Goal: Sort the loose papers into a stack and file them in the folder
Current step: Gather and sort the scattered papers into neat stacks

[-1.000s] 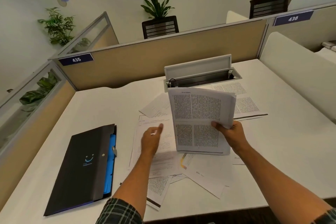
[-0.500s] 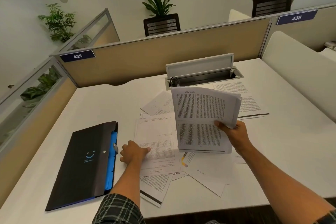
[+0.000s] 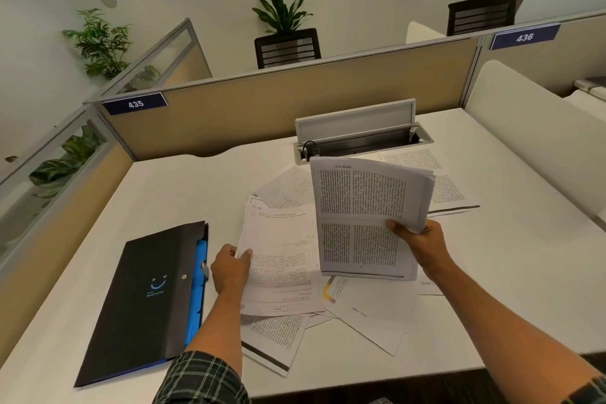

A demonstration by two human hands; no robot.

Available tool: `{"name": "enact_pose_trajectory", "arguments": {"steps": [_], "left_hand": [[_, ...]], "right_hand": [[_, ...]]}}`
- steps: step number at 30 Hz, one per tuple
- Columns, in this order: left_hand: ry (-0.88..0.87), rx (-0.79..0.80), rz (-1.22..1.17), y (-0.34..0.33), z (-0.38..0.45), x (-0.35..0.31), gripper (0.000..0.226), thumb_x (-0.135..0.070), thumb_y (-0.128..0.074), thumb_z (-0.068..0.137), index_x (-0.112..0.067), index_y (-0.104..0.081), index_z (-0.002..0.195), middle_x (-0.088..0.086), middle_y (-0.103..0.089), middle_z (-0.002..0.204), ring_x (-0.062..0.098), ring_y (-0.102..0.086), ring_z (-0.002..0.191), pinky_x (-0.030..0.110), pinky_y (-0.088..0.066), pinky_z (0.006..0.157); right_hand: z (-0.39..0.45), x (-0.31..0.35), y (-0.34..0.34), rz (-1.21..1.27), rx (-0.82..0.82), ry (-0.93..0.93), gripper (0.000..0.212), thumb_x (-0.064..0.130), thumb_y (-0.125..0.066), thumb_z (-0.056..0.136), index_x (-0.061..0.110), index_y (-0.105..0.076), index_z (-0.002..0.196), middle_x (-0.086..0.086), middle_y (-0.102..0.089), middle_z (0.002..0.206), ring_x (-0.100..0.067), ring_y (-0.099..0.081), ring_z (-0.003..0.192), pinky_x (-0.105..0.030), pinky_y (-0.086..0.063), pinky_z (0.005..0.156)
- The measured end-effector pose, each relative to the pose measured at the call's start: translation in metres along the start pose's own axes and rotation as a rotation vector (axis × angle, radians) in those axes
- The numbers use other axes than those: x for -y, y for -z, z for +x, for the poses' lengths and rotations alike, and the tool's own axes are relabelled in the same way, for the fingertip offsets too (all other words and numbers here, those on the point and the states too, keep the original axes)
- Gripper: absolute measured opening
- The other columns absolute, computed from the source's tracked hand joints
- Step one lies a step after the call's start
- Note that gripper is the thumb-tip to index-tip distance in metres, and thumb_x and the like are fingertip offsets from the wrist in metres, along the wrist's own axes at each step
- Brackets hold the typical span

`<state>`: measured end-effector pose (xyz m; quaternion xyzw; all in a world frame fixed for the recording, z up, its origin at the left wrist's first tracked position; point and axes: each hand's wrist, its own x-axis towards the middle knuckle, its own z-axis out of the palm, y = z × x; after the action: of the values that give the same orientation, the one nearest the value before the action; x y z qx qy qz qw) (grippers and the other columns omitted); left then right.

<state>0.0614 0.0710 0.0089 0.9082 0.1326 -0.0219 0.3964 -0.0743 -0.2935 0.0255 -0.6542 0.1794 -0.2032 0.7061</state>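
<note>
The gathered stack of printed pages (image 3: 364, 216) is up off the desk, tilted toward the camera, and the right hand (image 3: 418, 244) grips it at its lower right edge, thumb (image 3: 395, 226) pressed on the front page and the other fingers hidden behind the sheets. Just to its left, the left hand (image 3: 231, 267) pinches the left edge of a single form sheet (image 3: 278, 252), thumb on top and the fingers curled under; that sheet's left side curls up while the rest lies over the pile. Under and around both, the loose papers (image 3: 370, 311) sit fanned across the middle of the desk, several reaching down to the near edge, one with a dark band (image 3: 269, 356) closest to the edge. More text pages (image 3: 449, 190) lie flat behind the raised stack, toward the far edge. The black folder (image 3: 147, 302) lies closed near the left near corner, well apart from the stack and just beside the left forearm, with blue dividers (image 3: 198, 289) showing along its right side. Toward the far edge, the cable tray (image 3: 360, 138) in the white desk (image 3: 508, 272) stands with its lid raised. A tan partition (image 3: 295, 108) backs the desk, carrying a blue tag reading 435 (image 3: 135, 104).
</note>
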Motion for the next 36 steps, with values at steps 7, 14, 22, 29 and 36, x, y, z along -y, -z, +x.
{"name": "enact_pose_trajectory", "arguments": {"steps": [7, 14, 22, 29, 36], "left_hand": [[-0.068, -0.073, 0.01, 0.009, 0.011, -0.011, 0.019, -0.016, -0.066, 0.096, -0.006, -0.066, 0.08, 0.004, -0.063, 0.076, 0.019, -0.055, 0.07, 0.02, -0.03, 0.053], [-0.089, -0.12, 0.036, 0.011, 0.015, -0.017, 0.025, -0.011, -0.051, 0.103, -0.004, -0.073, 0.112, 0.015, -0.071, 0.105, 0.035, -0.064, 0.098, 0.041, -0.048, 0.081], [-0.136, -0.244, 0.022, 0.019, 0.024, -0.027, 0.028, -0.016, -0.054, 0.101, -0.015, -0.076, 0.118, 0.013, -0.075, 0.108, 0.03, -0.064, 0.09, 0.033, -0.044, 0.071], [-0.081, -0.359, -0.141, 0.025, 0.031, -0.036, 0.019, -0.013, -0.054, 0.101, -0.007, -0.072, 0.101, 0.006, -0.063, 0.092, 0.026, -0.057, 0.084, 0.033, -0.039, 0.067], [0.074, -0.432, -0.363, 0.035, 0.034, -0.04, 0.017, -0.011, -0.052, 0.101, -0.009, -0.069, 0.101, 0.002, -0.061, 0.095, 0.022, -0.058, 0.086, 0.033, -0.045, 0.073]], "right_hand": [[0.006, -0.002, 0.001, -0.009, -0.012, -0.01, 0.015, 0.028, -0.08, 0.078, 0.025, -0.076, 0.092, 0.007, -0.078, 0.09, -0.015, -0.076, 0.082, -0.025, -0.062, 0.062], [0.009, -0.002, 0.002, -0.01, -0.007, -0.012, 0.011, 0.025, -0.081, 0.083, 0.024, -0.077, 0.093, 0.008, -0.079, 0.089, -0.016, -0.077, 0.081, -0.026, -0.062, 0.062], [0.013, -0.005, 0.005, 0.003, -0.039, -0.029, 0.016, 0.028, -0.081, 0.081, 0.02, -0.077, 0.094, 0.005, -0.079, 0.09, -0.018, -0.077, 0.082, -0.033, -0.064, 0.066], [0.012, -0.001, 0.003, 0.056, -0.06, -0.031, 0.021, 0.033, -0.081, 0.078, 0.02, -0.076, 0.094, 0.008, -0.08, 0.09, -0.015, -0.078, 0.08, -0.023, -0.061, 0.059], [0.011, -0.002, 0.003, 0.075, -0.094, -0.068, 0.01, 0.021, -0.081, 0.086, 0.017, -0.076, 0.094, 0.004, -0.081, 0.088, -0.017, -0.078, 0.077, -0.024, -0.061, 0.058]]}}
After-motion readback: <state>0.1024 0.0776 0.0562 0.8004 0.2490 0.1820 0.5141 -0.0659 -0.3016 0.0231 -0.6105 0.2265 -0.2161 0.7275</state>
